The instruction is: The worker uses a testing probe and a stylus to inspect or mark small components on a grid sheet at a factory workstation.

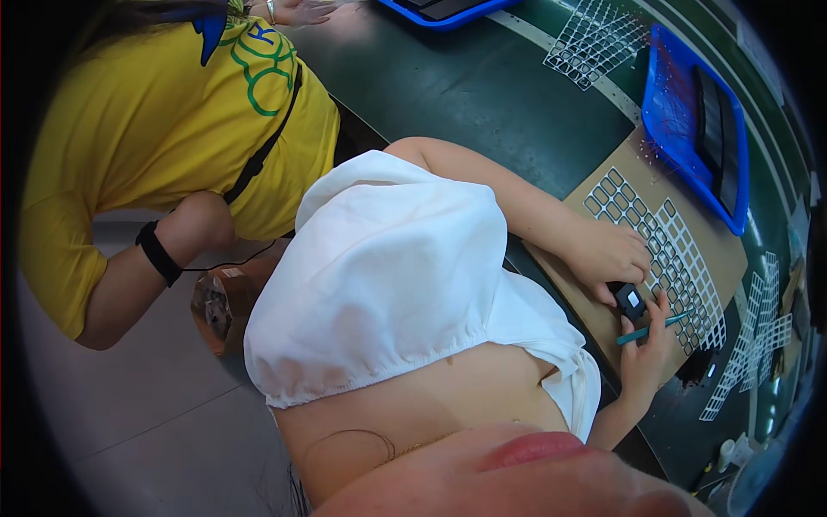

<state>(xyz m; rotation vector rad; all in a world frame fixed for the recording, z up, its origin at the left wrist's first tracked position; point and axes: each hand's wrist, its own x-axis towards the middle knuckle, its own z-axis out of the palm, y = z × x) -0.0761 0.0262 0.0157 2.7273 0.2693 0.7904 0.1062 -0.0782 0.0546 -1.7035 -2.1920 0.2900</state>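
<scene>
My left hand [607, 255] has its fingers curled at a small black block [631, 300] with a white square on its face, the thumb against its side. Just below it, my right hand [646, 349] pinches slim teal tweezers [633, 337] between thumb and fingers. The tweezers' tip points right, over a grid sheet [680, 258] of rounded square openings. Part of that sheet is covered by my hands. Both hands are over a brown board [560, 250] on the dark green table.
A blue tray [652, 95] with black strips and thin reddish threads stands beyond the board. Another blue tray [457, 19] is at the top. More white grid sheets [594, 43] lie around the table [482, 95]. At the left sits a person in a yellow shirt [164, 121].
</scene>
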